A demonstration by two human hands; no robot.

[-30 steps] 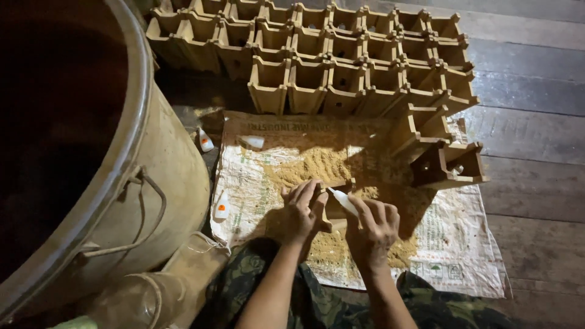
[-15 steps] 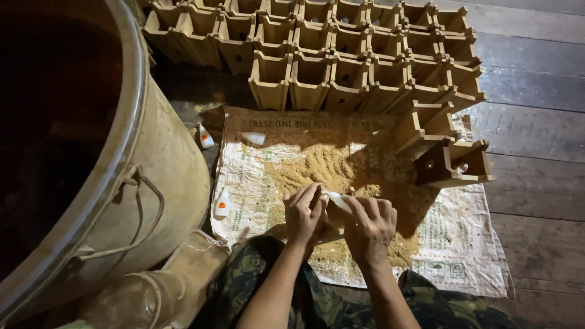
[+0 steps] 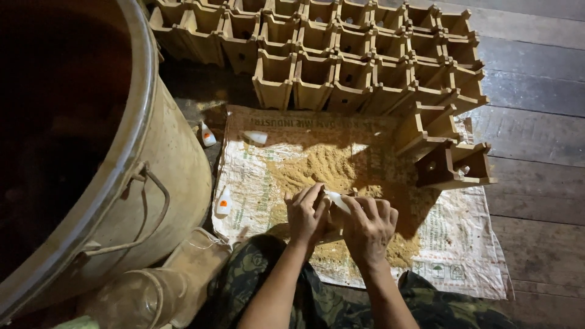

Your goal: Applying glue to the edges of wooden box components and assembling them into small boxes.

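Note:
Both hands meet over a heap of sawdust [image 3: 329, 167] on a woven sack [image 3: 469, 256] spread on the floor. My right hand [image 3: 368, 225] grips a small white glue bottle [image 3: 337, 200] with its tip pointing left. My left hand [image 3: 306, 212] closes on a small wooden piece [image 3: 332, 233], mostly hidden between the palms. The bottle tip rests against that piece.
Rows of small open wooden boxes [image 3: 341, 55] are stacked beyond the sack; two loose ones [image 3: 451, 164] lie tilted at right. A large metal drum [image 3: 103, 176] stands at left. Three white bottles [image 3: 223, 202] lie at the sack's left edge. Plank floor [image 3: 536, 109] extends right.
The two hands have drawn closer together, and the white bottle has tipped lower against the piece in my left hand.

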